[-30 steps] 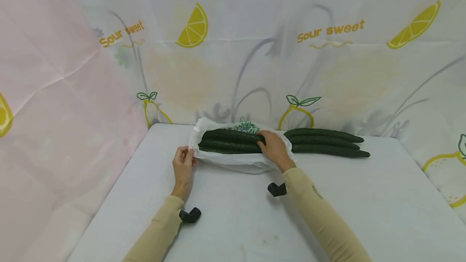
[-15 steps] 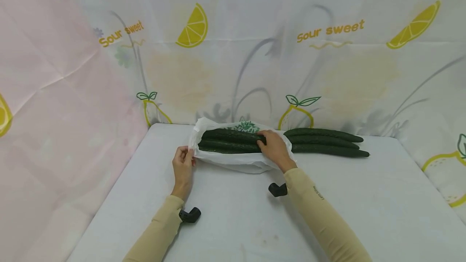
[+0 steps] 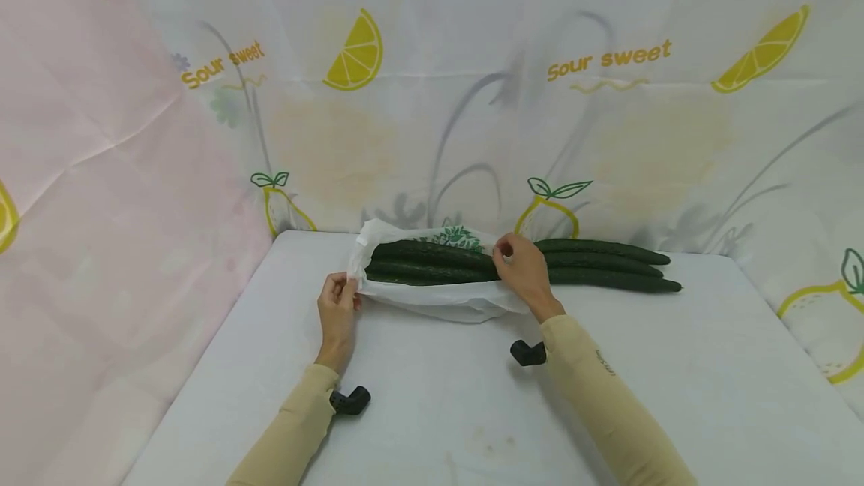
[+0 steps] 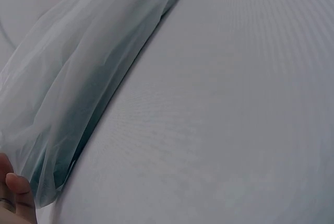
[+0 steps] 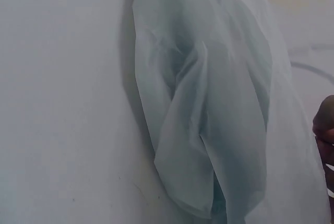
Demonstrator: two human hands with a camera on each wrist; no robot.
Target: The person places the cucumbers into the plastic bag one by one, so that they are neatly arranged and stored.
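Note:
A white plastic bag (image 3: 445, 304) with a green leafy print lies lengthwise near the back of the table, its mouth spread. Two dark green cucumbers (image 3: 428, 253) show inside it, side by side. My left hand (image 3: 336, 313) pinches the bag's left end; in the left wrist view its fingertips (image 4: 20, 183) meet the plastic. At the other end my right hand (image 3: 528, 270) pinches the bag's right rim between thumb and forefinger, and it covers part of the cucumbers there. To its right lie three more cucumbers (image 3: 604, 262), their left ends hidden behind the hand and bag.
The white-covered table (image 3: 418, 403) runs back to a printed cloth backdrop (image 3: 432, 133) with lemon drawings. A black wrist device sticks out from each sleeve, one at the left (image 3: 351, 400) and one at the right (image 3: 528, 353).
My right hand has let go of the cucumbers in the bag, shifted a little right and up, and taken the bag's rim. The left hand stays at its end.

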